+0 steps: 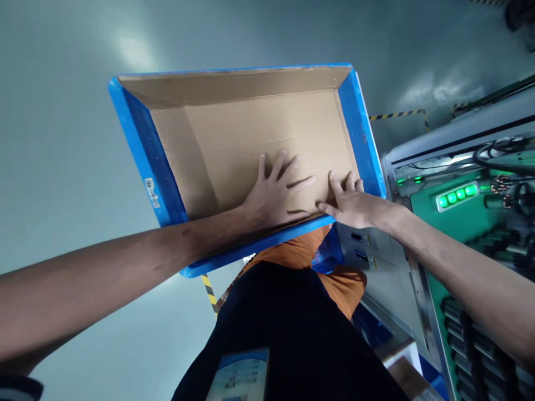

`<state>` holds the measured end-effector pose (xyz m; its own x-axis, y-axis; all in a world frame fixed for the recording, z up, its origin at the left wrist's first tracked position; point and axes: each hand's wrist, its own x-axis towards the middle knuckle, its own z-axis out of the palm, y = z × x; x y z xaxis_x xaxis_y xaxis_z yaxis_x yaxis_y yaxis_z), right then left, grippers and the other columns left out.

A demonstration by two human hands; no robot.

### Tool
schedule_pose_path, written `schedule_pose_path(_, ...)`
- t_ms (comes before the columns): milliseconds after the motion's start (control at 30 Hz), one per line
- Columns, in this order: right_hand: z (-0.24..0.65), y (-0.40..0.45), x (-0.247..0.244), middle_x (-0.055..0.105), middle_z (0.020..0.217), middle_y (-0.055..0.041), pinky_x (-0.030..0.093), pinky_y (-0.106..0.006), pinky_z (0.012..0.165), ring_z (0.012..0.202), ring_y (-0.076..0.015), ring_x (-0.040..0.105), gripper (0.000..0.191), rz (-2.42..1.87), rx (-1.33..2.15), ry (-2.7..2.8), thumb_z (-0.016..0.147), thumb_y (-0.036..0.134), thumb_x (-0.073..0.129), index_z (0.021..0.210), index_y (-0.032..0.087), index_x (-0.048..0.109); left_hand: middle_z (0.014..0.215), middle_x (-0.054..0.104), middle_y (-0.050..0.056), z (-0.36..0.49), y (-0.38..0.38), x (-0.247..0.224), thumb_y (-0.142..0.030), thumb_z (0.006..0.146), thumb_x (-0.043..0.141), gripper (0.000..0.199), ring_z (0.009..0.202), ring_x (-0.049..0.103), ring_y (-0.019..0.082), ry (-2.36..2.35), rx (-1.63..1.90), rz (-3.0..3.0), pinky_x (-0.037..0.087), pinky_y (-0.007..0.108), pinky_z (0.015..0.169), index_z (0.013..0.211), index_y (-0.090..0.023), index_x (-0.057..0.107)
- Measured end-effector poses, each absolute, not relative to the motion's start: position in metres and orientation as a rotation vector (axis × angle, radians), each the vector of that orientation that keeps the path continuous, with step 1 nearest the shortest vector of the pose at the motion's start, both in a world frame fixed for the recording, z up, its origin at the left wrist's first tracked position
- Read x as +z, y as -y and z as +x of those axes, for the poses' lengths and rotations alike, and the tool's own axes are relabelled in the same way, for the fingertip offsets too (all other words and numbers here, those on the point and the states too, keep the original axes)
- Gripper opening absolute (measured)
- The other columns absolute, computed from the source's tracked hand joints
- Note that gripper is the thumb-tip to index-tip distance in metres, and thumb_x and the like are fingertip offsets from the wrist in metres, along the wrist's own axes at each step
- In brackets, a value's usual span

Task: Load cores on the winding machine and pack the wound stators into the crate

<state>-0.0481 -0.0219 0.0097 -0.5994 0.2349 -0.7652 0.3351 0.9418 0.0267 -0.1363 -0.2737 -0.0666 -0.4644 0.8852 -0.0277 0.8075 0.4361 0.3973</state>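
Note:
In front of my body is a blue tray [146, 147] with raised sides. Brown cardboard [259, 131] covers its floor and folds up along the far side. My left hand [273, 195] lies on the cardboard near the close side, its fingers spread. At the close right corner, my right hand [346, 200] reaches over the rim with fingers apart, fingertips touching the cardboard. Neither hand grasps anything. A small white label [152, 192] is stuck on the tray's left wall. What carries the tray's weight is hidden.
To the right stands a machine [422, 234] with a green panel, lit green buttons [457, 196], cables and dark cylindrical parts [476, 345]. Below it is an open box [407, 373]. Yellow-black tape [397, 115] marks the grey floor [75, 139].

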Motion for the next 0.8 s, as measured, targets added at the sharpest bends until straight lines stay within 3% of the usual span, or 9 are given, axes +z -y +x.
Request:
schedule_pose_path(67,-0.039,0.024,0.019,0.002,0.208,-0.0338,0.026,-0.091,0.151,0.191,-0.0691,0.013,0.134,0.385,-0.162,-2.203,0.109,0.102,0.039,0.203,0.014,0.002,0.209,0.022,0.022,-0.137,0.274,-0.067,-0.087,0.106,0.084,0.106,0.192,0.015,0.066,-2.466,0.492,1.473,0.009,0.101,0.145,0.193,-0.036,0.054)
schedule_pose_path(167,-0.041,0.017,0.023,0.014,0.207,-0.0338,0.023,-0.076,0.158,0.196,-0.0560,0.011,0.127,0.285,-0.195,-2.242,0.113,0.097,0.031,0.202,0.007,0.016,0.208,0.022,0.024,-0.138,0.273,-0.066,-0.085,0.106,0.085,0.105,0.191,0.016,0.067,-2.461,0.467,1.481,0.012,0.103,0.143,0.193,-0.035,0.055)
schedule_pose_path(233,-0.058,0.007,0.017,0.010,0.209,-0.0306,0.018,-0.069,0.161,0.198,-0.0480,0.004,0.116,0.188,-0.228,-2.377,0.119,0.087,0.028,0.201,0.006,0.017,0.208,0.023,0.025,-0.138,0.272,-0.064,-0.083,0.107,0.086,0.104,0.191,0.017,0.067,-2.455,0.457,1.490,0.014,0.103,0.143,0.193,-0.035,0.055)
schedule_pose_path(333,-0.109,-0.007,-0.007,0.002,0.210,-0.0275,0.014,-0.065,0.162,0.199,-0.0431,0.000,0.103,0.100,-0.217,-2.648,0.122,0.067,0.034,0.201,0.003,0.017,0.208,0.024,0.023,-0.137,0.271,-0.063,-0.084,0.107,0.085,0.103,0.192,0.018,0.065,-2.470,0.453,1.482,0.015,0.103,0.143,0.194,-0.038,0.053)
schedule_pose_path(500,-0.199,-0.013,-0.054,0.010,0.209,-0.0321,0.013,-0.066,0.162,0.200,-0.0424,0.007,0.098,0.239,-0.163,-2.950,0.121,0.052,0.031,0.195,-0.009,0.017,0.207,0.024,0.024,-0.137,0.272,-0.060,-0.085,0.108,0.083,0.102,0.192,0.018,0.064,-2.460,0.423,1.462,0.018,0.102,0.145,0.192,-0.035,0.056)
schedule_pose_path(667,-0.213,-0.010,-0.069,0.037,0.202,-0.0321,0.031,-0.070,0.156,0.192,-0.0461,0.033,0.092,0.311,-0.164,-3.123,0.121,0.055,0.034,0.192,-0.003,0.035,0.208,0.021,0.023,-0.137,0.273,-0.054,-0.085,0.110,0.079,0.100,0.193,0.014,0.064,-2.417,0.413,1.442,0.016,0.101,0.145,0.193,-0.034,0.055)
schedule_pose_path(800,-0.209,0.023,-0.060,0.054,0.189,-0.0348,0.046,-0.076,0.143,0.173,-0.0531,0.053,0.082,0.180,-0.241,-3.139,0.121,0.049,0.040,0.185,0.000,0.049,0.208,0.022,0.022,-0.137,0.272,-0.051,-0.084,0.112,0.078,0.103,0.194,0.016,0.059,-2.394,0.404,1.463,0.019,0.096,0.148,0.197,-0.034,0.047)
